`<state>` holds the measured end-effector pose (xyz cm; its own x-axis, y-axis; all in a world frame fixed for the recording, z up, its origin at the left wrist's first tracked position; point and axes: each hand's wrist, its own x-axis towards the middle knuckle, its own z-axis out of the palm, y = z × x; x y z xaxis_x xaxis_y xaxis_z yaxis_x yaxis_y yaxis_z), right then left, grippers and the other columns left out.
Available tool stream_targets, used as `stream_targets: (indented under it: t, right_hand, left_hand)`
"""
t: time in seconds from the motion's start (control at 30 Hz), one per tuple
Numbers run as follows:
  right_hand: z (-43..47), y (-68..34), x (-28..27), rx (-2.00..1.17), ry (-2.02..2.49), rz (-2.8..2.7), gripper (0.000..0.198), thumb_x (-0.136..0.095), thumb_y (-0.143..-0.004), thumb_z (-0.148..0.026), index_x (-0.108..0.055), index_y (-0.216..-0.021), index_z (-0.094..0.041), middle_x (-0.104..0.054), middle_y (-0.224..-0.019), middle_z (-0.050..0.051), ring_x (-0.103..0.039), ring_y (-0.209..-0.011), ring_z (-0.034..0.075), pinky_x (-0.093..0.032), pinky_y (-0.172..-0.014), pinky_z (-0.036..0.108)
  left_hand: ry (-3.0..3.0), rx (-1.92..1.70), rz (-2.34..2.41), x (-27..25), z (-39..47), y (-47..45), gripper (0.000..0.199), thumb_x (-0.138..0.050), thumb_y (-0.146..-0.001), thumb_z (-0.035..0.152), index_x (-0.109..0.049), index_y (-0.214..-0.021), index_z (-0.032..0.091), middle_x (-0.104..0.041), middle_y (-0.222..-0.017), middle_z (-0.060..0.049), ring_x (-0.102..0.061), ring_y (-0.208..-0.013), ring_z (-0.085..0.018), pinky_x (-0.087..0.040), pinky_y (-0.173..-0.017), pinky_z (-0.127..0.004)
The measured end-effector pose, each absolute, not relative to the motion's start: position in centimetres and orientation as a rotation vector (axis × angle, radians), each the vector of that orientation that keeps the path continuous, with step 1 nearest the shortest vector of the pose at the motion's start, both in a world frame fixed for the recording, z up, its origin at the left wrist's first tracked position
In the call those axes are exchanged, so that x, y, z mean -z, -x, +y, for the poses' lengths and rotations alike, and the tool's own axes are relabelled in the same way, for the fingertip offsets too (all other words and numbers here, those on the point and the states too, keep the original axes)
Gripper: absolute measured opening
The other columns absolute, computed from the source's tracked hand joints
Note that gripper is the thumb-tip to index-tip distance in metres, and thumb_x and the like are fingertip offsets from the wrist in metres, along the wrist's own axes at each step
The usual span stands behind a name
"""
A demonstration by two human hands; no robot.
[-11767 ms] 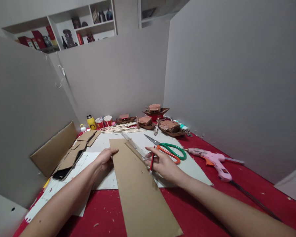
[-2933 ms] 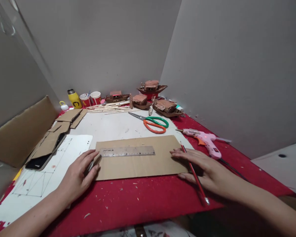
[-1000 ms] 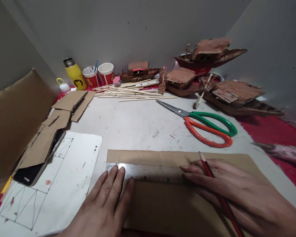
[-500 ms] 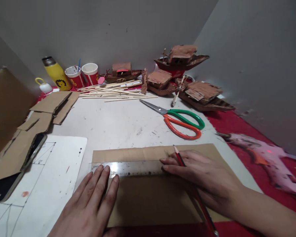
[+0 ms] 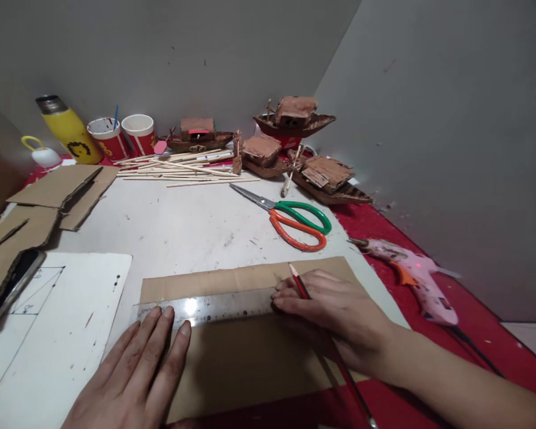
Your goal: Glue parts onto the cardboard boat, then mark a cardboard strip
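A clear plastic ruler (image 5: 232, 305) lies across a sheet of brown cardboard (image 5: 245, 363), a little below its far edge. My left hand (image 5: 131, 372) rests flat over the ruler's left end, fingers stretched out. At the other end, my right hand (image 5: 343, 313) is closed, its fingertips touching the ruler. A red and black pencil (image 5: 302, 289) is held in that same hand, its sharpened tip pointing away from me and its back end towards the near edge. Beyond the cardboard lie scissors (image 5: 272, 205) with green and orange handles.
Cardboard pieces (image 5: 36, 217) partly cover a phone (image 5: 20, 277) beside a paper with drawn lines (image 5: 80, 316). Thin wooden sticks (image 5: 183, 167), cups (image 5: 138, 134), a yellow bottle (image 5: 71, 131) and model boats (image 5: 290, 122) stand behind. A pink glue gun (image 5: 420, 271) lies right.
The whole view has shifted, so most things appear further left. Both hands keep their places on the ruler, and the pencil stays in my right hand.
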<state>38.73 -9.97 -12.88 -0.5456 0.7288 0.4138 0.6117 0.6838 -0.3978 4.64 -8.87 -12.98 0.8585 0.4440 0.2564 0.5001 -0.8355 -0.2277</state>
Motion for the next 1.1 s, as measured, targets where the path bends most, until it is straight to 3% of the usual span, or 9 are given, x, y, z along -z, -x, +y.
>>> stream_targets:
  t: [0.3, 0.5, 0.67, 0.8, 0.93, 1.1]
  right_hand:
    - [-10.3, -38.5, 11.5, -0.170, 1.036, -2.110, 0.046, -0.061, -0.082, 0.001, -0.057, -0.122, -0.020, -0.071, -0.097, 0.007, -0.068, -0.093, 0.020, -0.054, -0.080, 0.033]
    - [-10.2, -38.4, 12.4, -0.272, 1.016, -2.204, 0.041, -0.062, -0.084, -0.002, -0.057, -0.120, -0.019, -0.070, -0.102, 0.008, -0.066, -0.095, 0.018, -0.053, -0.078, 0.033]
    - [-10.1, -38.6, 12.7, -0.308, 1.013, -2.279, 0.039, -0.058, -0.087, -0.005, -0.055, -0.122, -0.020, -0.070, -0.105, 0.010, -0.065, -0.097, 0.019, -0.052, -0.079, 0.034]
    - [-10.0, -38.5, 12.5, -0.281, 1.027, -2.326, 0.041, -0.055, -0.086, -0.003, -0.056, -0.123, -0.021, -0.071, -0.098, 0.009, -0.066, -0.091, 0.021, -0.053, -0.075, 0.034]
    - [-9.9, -38.3, 12.4, -0.210, 1.032, -2.316, 0.037, -0.052, -0.087, -0.004, -0.058, -0.120, -0.021, -0.071, -0.087, 0.007, -0.067, -0.078, 0.019, -0.053, -0.065, 0.030]
    - [-9.7, -38.3, 12.7, -0.126, 1.018, -2.331, 0.036, -0.053, -0.087, -0.009, -0.059, -0.120, -0.022, -0.073, -0.092, 0.009, -0.069, -0.088, 0.023, -0.056, -0.068, 0.032]
  left_hand:
    - [2.757, 0.303, -0.705, 13.5, -8.8, -4.4, 0.082, -0.051, -0.082, 0.070, -0.048, -0.138, 0.011, -0.053, -0.139, -0.020, -0.048, -0.129, -0.034, -0.024, -0.113, -0.042]
    - [2.766, 0.354, -0.704, 13.6, -8.7, -4.4, 0.078, -0.050, -0.083, 0.068, -0.051, -0.136, 0.011, -0.055, -0.137, -0.019, -0.048, -0.129, -0.034, -0.022, -0.115, -0.040]
    - [2.756, 0.291, -0.738, 13.1, -9.0, -4.6, 0.073, -0.049, -0.086, 0.065, -0.050, -0.138, 0.015, -0.055, -0.139, -0.014, -0.048, -0.129, -0.031, -0.033, -0.110, -0.038]
    - [2.753, 0.175, -0.776, 12.0, -9.4, -4.9, 0.075, -0.052, -0.085, 0.064, -0.049, -0.139, 0.011, -0.052, -0.141, -0.017, -0.046, -0.131, -0.032, -0.044, -0.102, -0.039]
    - [2.800, 0.144, -0.833, 11.5, -9.7, -5.0, 0.077, -0.056, -0.084, 0.061, -0.047, -0.139, 0.008, -0.051, -0.141, -0.019, -0.042, -0.134, -0.033, -0.045, -0.102, -0.040]
    - [2.822, 0.213, -0.870, 12.5, -10.0, -4.7, 0.080, -0.050, -0.086, 0.065, -0.043, -0.142, 0.008, -0.046, -0.145, -0.018, -0.036, -0.138, -0.034, -0.045, -0.103, -0.041]
